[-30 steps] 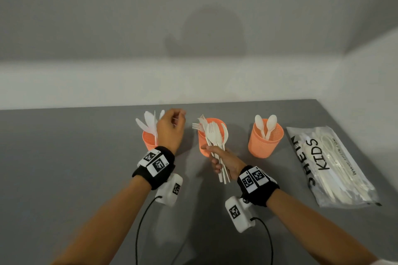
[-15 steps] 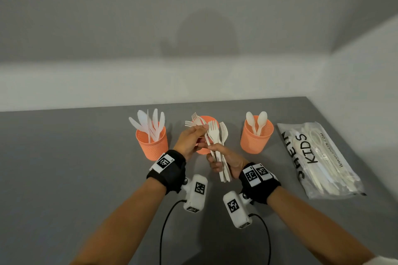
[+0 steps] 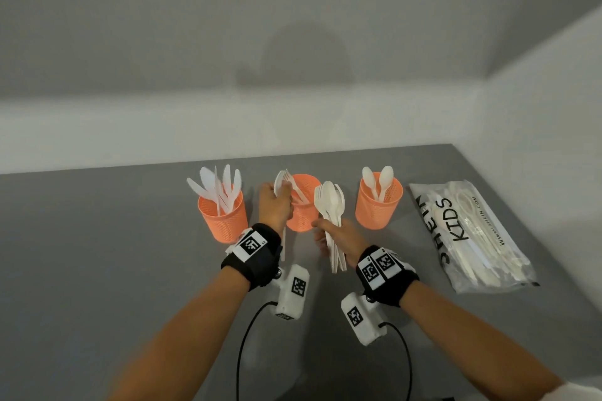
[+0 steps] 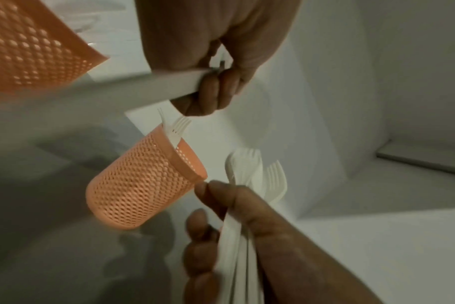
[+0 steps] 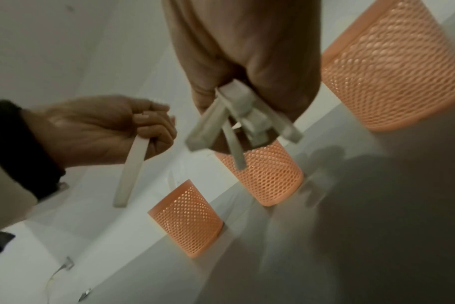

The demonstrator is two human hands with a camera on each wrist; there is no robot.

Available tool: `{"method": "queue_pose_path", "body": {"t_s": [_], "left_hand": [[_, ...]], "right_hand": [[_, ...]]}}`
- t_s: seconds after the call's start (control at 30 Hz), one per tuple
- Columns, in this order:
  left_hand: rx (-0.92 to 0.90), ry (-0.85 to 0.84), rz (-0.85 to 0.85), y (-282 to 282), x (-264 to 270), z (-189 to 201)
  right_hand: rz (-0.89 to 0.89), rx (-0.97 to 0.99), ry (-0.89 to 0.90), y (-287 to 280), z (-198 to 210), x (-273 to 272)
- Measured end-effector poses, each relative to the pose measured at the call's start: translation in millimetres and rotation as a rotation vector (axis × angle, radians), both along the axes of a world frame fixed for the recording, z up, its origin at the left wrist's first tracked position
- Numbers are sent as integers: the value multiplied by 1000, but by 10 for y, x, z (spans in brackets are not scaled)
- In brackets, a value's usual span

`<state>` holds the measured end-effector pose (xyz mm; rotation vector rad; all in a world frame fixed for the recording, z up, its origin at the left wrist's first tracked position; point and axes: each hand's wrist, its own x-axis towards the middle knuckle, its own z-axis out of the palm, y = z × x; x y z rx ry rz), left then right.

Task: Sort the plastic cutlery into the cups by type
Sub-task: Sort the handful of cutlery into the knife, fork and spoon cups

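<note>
Three orange mesh cups stand in a row: the left cup point(image 3: 223, 220) holds knives point(image 3: 217, 187), the middle cup point(image 3: 306, 208) forks point(image 3: 293, 184), the right cup point(image 3: 379, 205) two spoons point(image 3: 378, 182). My left hand point(image 3: 275, 205) grips one white piece of cutlery point(image 3: 283, 246) by its handle point(image 4: 166, 85), at the middle cup's left rim; I cannot tell its type. My right hand point(image 3: 337, 238) holds a bundle of forks and spoons point(image 3: 329, 202) upright, just right of the middle cup point(image 4: 143, 185). The bundle's handles point(image 5: 237, 123) splay out below the fist.
A clear bag printed "KIDS" point(image 3: 472, 234) with more white cutlery lies at the table's right side. The grey table point(image 3: 97, 254) meets a white wall behind the cups and another on the right. Cables run from the wrist cameras point(image 3: 293, 291) toward me.
My left hand left the knife cup, reached to the bundle in my right hand and drew one piece out. It now holds that piece at the middle cup. My right hand moved slightly right.
</note>
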<state>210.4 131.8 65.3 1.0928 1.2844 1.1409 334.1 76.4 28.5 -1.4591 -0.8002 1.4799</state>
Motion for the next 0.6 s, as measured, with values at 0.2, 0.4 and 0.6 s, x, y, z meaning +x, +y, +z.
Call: {"method": "queue_pose_path", "body": {"t_s": [0.2, 0.4, 0.6], "left_hand": [[-40, 185, -134, -217, 212, -96], [-33, 165, -114, -274, 224, -115], [-43, 102, -61, -294, 177, -158]], "right_hand": [[-1, 152, -45, -39, 22, -53], [31, 132, 78, -96, 36, -22], [65, 96, 129, -125, 36, 47]]}}
